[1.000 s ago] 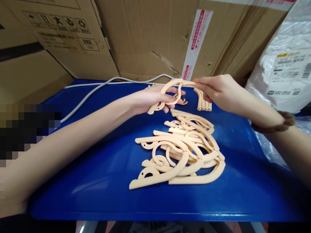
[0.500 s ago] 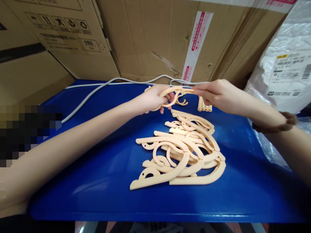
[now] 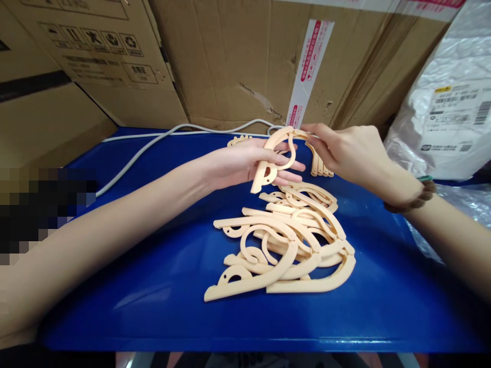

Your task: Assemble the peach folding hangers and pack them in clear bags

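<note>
A cream plastic folding hanger (image 3: 279, 137) is held up between my two hands above the far part of the table. My left hand (image 3: 245, 161) has its palm up, with the thumb laid over one hanger arm and the fingers stretched out behind it. That arm slants down toward me and ends in a notched tip. My right hand (image 3: 345, 148) pinches the hanger just past its joint, fingers bent. Below lies a heap of similar cream folding hangers (image 3: 291, 240), overlapping, hooks and arms tangled together.
Several slim cream pieces (image 3: 320, 166) stand in a row behind my right hand; more cream parts (image 3: 238, 139) lie behind my left wrist. A white cable (image 3: 184, 127) runs along the back of the blue table (image 3: 153, 306). Cardboard boxes (image 3: 238, 61) and a plastic-wrapped package (image 3: 452, 107) stand behind.
The left fingers have opened out from around the hanger, and its arm now points down toward me. My right hand has shifted slightly left, its wrist more bent.
</note>
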`<control>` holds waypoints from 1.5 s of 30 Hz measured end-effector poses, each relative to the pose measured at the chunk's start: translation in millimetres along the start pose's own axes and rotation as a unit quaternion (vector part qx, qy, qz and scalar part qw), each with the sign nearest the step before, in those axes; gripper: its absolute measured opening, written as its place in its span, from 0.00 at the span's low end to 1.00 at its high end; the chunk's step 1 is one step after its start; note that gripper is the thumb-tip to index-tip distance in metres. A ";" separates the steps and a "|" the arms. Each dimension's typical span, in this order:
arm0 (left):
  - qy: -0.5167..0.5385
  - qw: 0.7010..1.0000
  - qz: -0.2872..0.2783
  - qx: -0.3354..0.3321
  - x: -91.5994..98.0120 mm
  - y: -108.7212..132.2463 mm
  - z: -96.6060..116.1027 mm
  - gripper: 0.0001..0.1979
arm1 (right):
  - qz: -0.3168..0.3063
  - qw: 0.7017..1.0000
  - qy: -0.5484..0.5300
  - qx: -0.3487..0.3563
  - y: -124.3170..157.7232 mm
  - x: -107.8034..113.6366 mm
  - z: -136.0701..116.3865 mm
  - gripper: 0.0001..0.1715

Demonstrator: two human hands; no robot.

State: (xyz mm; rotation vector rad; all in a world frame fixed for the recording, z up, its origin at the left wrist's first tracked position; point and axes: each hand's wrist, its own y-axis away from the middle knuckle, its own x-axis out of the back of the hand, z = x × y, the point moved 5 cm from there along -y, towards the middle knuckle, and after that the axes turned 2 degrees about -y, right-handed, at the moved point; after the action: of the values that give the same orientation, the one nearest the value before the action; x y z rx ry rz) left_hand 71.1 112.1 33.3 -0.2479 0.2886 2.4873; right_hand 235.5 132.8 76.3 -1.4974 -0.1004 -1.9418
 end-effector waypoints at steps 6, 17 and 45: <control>-0.009 0.999 -0.034 0.011 -0.1 3.0 2.1 0.29 | -0.027 0.999 0.036 0.021 1.6 -3.3 -6.1 0.28; -0.020 1.000 -0.002 -0.016 -1.0 0.5 -1.6 0.12 | 0.004 0.997 0.076 0.016 2.1 -1.5 -4.6 0.27; -0.014 0.996 0.086 0.024 -2.2 -4.3 -13.2 0.13 | 0.005 0.999 0.014 -0.038 6.1 12.8 -18.7 0.30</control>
State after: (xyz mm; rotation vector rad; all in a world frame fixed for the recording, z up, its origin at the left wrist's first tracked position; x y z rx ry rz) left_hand 76.8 110.8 20.5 -0.1751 0.3730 2.6466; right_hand 221.9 113.9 79.3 -1.5169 -0.0060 -1.9766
